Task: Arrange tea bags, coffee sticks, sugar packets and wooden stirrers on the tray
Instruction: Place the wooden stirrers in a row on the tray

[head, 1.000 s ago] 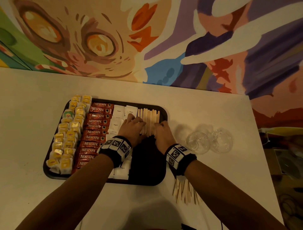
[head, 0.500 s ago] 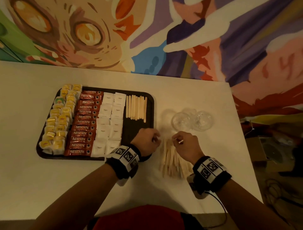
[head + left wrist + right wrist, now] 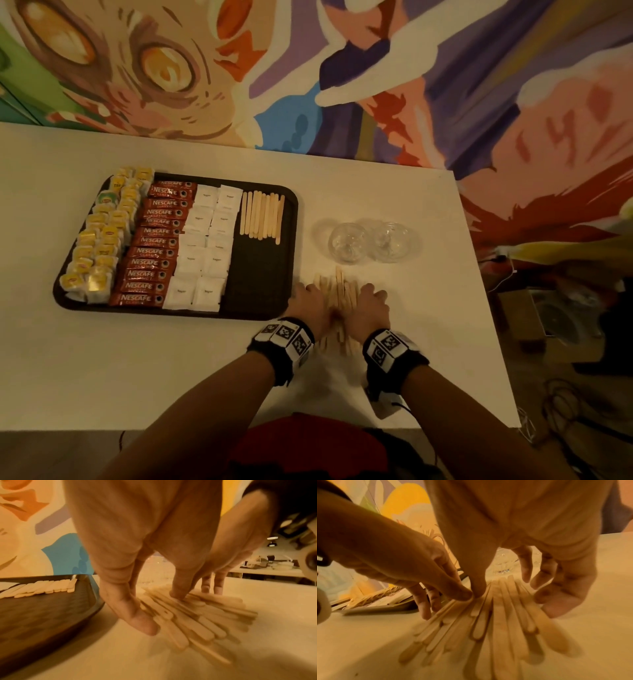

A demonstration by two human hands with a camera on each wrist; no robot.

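Note:
A dark tray point(image 3: 260, 274) holds columns of yellow tea bags point(image 3: 99, 246), red coffee sticks point(image 3: 154, 243) and white sugar packets point(image 3: 205, 246). A neat row of wooden stirrers point(image 3: 262, 216) lies at its far right. A loose pile of stirrers point(image 3: 339, 294) lies on the white table just right of the tray. My left hand point(image 3: 310, 303) presses its left side and my right hand point(image 3: 371, 303) its right side. In the wrist views my left fingertips point(image 3: 178, 595) touch the pile point(image 3: 188, 622). My right hand point(image 3: 508, 592) cups the sticks point(image 3: 501, 622), thumb on top.
Two clear glass cups point(image 3: 349, 243) point(image 3: 394, 241) stand on the table just beyond the loose pile. The near right part of the tray is bare. A painted mural wall rises behind the table, and the table's right edge lies beyond the cups.
Both hands left the stirrer row on the tray and came back and right to the loose pile on the table. They now close in on the pile from both sides.

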